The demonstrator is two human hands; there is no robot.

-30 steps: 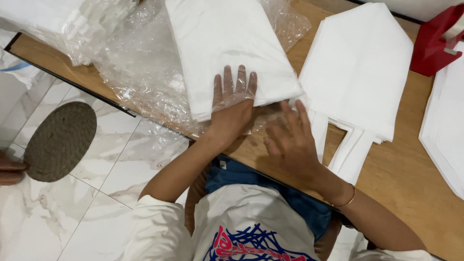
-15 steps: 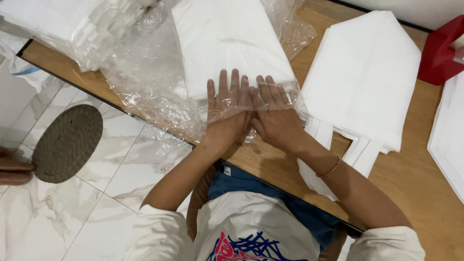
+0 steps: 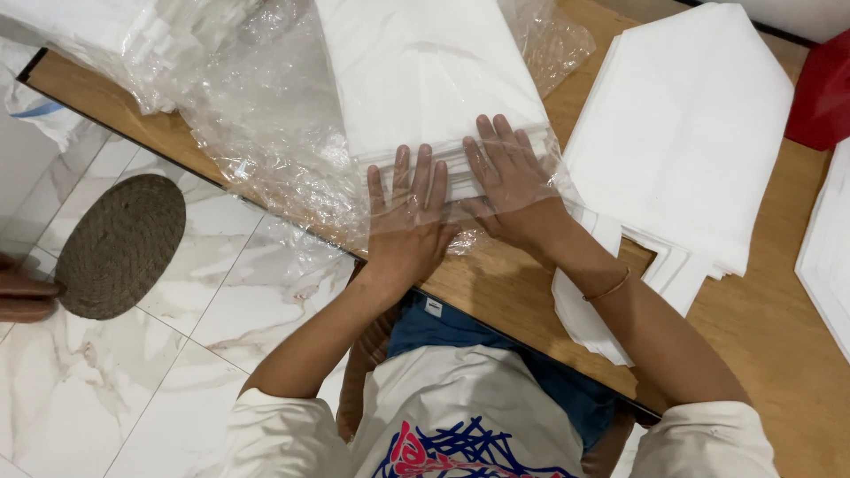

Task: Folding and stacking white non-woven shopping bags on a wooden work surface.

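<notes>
A stack of folded white cloth bags (image 3: pixel 425 71) lies inside a clear plastic wrapper (image 3: pixel 266 133) on the wooden table (image 3: pixel 761 354). My left hand (image 3: pixel 409 221) rests flat on the near end of the stack, over the plastic, fingers spread. Beside it, my right hand (image 3: pixel 509 181) also presses flat on the stack's near edge, fingers apart. Neither hand grips anything.
A second pile of white bags (image 3: pixel 682 133) with handles hanging toward me lies to the right. More white pieces (image 3: pixel 828 257) sit at the far right, by a red object (image 3: pixel 823 88). Bagged white goods (image 3: pixel 97 35) lie top left. A round woven mat (image 3: pixel 119 246) is on the marble floor.
My right hand moved from the table edge up onto the wrapped stack beside my left hand. Both hands now lie flat on it, slightly further up.
</notes>
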